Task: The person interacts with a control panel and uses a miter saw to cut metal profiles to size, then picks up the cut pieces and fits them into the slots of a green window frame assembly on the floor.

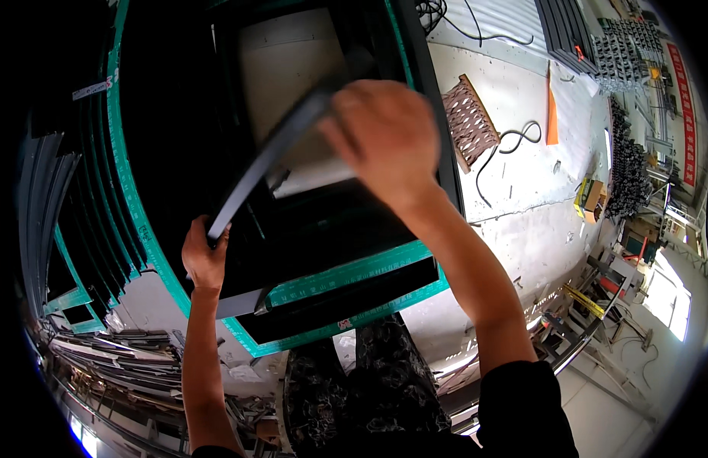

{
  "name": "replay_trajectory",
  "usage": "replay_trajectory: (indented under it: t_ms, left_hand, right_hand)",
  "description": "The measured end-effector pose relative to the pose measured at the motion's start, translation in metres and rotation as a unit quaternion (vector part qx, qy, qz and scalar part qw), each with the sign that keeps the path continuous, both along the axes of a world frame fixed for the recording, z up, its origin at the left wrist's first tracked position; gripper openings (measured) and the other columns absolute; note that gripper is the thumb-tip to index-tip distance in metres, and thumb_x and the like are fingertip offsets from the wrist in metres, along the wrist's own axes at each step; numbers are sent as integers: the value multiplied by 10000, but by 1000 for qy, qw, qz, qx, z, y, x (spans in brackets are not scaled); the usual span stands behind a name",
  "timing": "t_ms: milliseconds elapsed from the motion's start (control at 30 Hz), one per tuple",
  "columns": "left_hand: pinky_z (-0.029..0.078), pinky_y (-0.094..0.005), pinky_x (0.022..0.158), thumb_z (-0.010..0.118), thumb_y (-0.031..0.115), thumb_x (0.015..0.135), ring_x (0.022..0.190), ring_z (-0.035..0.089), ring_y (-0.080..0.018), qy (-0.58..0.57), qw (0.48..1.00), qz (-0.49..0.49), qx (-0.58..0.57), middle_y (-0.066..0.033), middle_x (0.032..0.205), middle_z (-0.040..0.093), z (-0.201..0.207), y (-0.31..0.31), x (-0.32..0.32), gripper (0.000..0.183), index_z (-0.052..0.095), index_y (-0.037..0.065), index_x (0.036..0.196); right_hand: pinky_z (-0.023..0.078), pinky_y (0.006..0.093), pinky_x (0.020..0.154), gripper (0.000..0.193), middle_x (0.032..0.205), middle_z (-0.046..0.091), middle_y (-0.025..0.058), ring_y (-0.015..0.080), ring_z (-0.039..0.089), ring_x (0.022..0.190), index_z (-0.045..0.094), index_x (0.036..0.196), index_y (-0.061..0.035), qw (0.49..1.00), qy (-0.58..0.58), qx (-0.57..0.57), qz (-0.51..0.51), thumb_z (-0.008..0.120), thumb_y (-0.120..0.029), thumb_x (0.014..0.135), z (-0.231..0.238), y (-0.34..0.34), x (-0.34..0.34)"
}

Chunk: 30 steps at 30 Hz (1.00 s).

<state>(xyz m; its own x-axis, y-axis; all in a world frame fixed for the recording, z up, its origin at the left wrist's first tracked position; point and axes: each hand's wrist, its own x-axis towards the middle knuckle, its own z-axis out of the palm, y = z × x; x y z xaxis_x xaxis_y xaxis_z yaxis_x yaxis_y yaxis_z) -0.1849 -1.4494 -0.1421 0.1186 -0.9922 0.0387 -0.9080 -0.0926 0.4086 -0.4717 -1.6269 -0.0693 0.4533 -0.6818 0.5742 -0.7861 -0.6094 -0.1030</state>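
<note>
A long, dark grey profile strip (pixel 271 156) runs slantwise above a large black frame with green film (pixel 339 276) along its edges. At the strip's lower end, my left hand (pixel 205 256) is closed around it, close to the frame's left side. Farther up and to the right, my right hand (pixel 388 141) has its fingers curled over the strip's upper part; motion blurs them. Beyond my right hand the strip's far end is smeared. Near my left hand a grey bar end (pixel 243 304) lies across the frame's near left corner.
Several green-edged frames (pixel 91 191) stand stacked at the left, with dark profiles (pixel 45 198) beside them. On the floor at right are a brown perforated piece (pixel 470 122), a black cord (pixel 487 172) and a cardboard box (pixel 592 200). Long bars (pixel 125 359) lie piled at lower left.
</note>
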Motion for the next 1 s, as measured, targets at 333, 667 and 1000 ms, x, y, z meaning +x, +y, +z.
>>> replay_trajectory:
  t_ms: [333,667,1000]
  left_hand:
    - [420,-265,593,695,349,878,638,501,-115,274,929,236,83,-37,726,559,34,-27,-41,402,571,-2,1027]
    - [408,-241,697,540,334,978,767,483,-85,557,772,276,133,-13,823,531,73,-47,-175,342,566,9,1081]
    - [447,-292,680,607,206,928,754,532,-132,469,866,165,48,-95,866,558,42,-76,-310,305,520,-45,1079]
  right_hand:
    - [497,408,751,455,977,627,174,326,606,913,646,1084,17,919,-1,254,-302,735,-315,786,-28,0,-87]
    - [493,354,760,339,926,657,149,271,632,817,673,1004,36,838,-338,320,-285,715,-236,806,-27,-7,-98]
    - [480,298,768,355,962,643,123,191,612,859,630,1059,62,790,-437,339,-264,708,-205,838,-19,24,-136]
